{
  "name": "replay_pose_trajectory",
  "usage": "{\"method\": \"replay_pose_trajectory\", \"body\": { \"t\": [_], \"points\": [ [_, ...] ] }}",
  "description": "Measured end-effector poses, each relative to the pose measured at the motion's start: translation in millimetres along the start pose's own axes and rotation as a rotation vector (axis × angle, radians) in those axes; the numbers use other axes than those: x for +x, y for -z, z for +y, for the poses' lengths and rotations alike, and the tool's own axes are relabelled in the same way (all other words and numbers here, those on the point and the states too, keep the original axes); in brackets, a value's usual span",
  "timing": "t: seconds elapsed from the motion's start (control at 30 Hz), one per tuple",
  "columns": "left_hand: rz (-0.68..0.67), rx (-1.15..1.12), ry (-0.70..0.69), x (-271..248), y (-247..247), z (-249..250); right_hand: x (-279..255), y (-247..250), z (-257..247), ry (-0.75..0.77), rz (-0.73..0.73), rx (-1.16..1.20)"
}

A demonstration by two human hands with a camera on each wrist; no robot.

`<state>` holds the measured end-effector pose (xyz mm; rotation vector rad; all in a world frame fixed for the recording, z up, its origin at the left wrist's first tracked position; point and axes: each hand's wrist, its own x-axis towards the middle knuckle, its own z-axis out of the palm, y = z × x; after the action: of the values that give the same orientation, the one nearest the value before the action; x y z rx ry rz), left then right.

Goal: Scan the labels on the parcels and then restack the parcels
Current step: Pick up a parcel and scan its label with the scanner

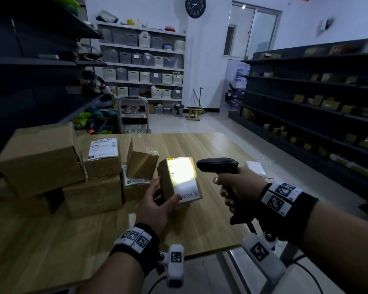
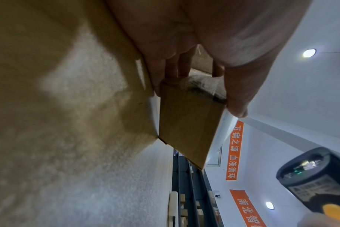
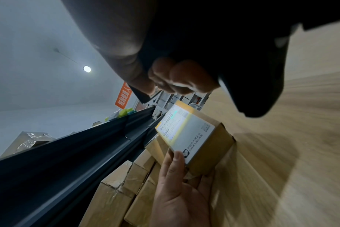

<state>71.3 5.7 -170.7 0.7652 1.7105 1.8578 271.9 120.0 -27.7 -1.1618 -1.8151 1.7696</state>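
My left hand (image 1: pixel 157 200) holds a small cardboard parcel (image 1: pixel 168 185) above the wooden table (image 1: pixel 200 149), thumb on the lower corner of its white label (image 1: pixel 184 180), fingers behind. The label is lit bright by the scanner's beam. My right hand (image 1: pixel 236 187) grips a black barcode scanner (image 1: pixel 218 165) by its handle, nose pointing left at the label from close by. In the right wrist view the parcel's label (image 3: pixel 186 135) faces the camera with my left hand (image 3: pixel 180 192) under it. The left wrist view shows the parcel's plain side (image 2: pixel 188 127) and the scanner's window (image 2: pixel 311 169).
A stack of brown parcels (image 1: pixel 62 166) fills the table's left side, one labelled box (image 1: pixel 103 155) on top and a small box (image 1: pixel 141 162) tilted beside it. Dark shelving (image 1: pixel 317 102) stands at right and left. A step stool (image 1: pixel 134 115) stands beyond the table.
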Motion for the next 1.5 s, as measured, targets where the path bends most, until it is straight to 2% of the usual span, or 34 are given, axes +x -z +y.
{"method": "replay_pose_trajectory", "body": {
  "t": [1.1, 1.5],
  "points": [
    [0.001, 0.019, 0.011, 2.1, 1.1, -2.3, -1.9, -7.2, 5.3, 0.009, -0.005, 0.090],
    [-0.010, -0.050, 0.014, 2.2, 0.7, -2.1, 3.4, -8.4, 7.9, 0.006, 0.011, 0.080]
  ]
}}
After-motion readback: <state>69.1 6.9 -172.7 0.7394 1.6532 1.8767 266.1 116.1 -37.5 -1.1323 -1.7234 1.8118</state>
